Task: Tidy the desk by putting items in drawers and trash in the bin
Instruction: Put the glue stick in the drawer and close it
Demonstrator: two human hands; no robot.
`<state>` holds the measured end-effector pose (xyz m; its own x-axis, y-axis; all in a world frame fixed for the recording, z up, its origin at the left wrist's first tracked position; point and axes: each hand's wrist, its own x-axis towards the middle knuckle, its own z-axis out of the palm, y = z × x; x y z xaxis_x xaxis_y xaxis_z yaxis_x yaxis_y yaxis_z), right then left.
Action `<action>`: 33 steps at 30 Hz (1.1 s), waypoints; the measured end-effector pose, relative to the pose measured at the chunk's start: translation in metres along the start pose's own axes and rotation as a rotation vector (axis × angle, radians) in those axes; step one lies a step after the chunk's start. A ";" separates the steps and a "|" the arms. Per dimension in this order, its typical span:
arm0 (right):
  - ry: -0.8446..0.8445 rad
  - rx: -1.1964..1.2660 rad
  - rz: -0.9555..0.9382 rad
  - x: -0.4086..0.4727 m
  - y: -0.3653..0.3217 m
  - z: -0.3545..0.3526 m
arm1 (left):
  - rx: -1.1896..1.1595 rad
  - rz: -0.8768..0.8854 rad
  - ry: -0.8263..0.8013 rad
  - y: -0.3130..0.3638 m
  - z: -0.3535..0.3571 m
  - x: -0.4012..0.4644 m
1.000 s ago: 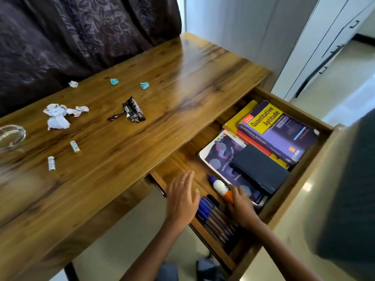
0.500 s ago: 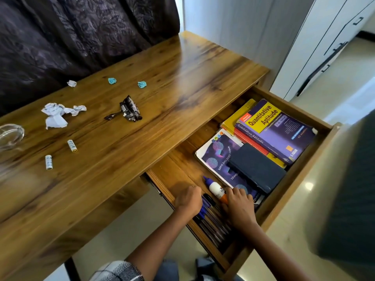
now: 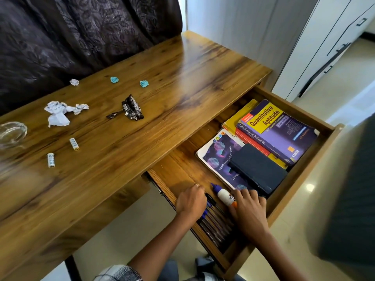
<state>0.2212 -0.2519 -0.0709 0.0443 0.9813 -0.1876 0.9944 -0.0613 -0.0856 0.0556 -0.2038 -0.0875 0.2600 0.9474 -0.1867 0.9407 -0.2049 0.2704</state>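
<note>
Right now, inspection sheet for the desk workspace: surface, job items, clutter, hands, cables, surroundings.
Surface: wooden desk, its drawer pulled open.
Job's things: in the drawer, the Quantitative Aptitude book tops a stack, a dark case lies on a purple magazine, with a glue bottle and pens.
Clutter: crumpled white paper, two teal scraps, foil wrapper, two batteries, glass ashtray.
Hands: left hand fingers curled on the pens; right hand rests flat beside the glue; grip unclear.
Cables: nothing seen.
Surroundings: dark curtain, white cabinets.
</note>
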 end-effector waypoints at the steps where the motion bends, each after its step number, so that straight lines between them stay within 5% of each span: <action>1: 0.076 0.026 -0.038 -0.004 0.004 0.000 | -0.036 0.029 0.060 0.001 -0.002 -0.001; 6: 0.237 0.206 -0.019 -0.045 0.036 0.009 | -0.239 0.224 0.150 0.036 0.003 -0.033; 13: 0.134 0.245 0.034 -0.078 0.071 0.033 | -0.154 0.581 -0.200 0.083 0.016 -0.061; 33: 0.191 0.363 -0.118 -0.040 0.055 0.039 | 0.006 0.343 -0.088 0.062 0.011 -0.032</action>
<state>0.2705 -0.3021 -0.1060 -0.0173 0.9995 0.0256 0.8970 0.0269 -0.4413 0.1076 -0.2496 -0.0754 0.5787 0.7983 -0.1667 0.7964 -0.5092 0.3263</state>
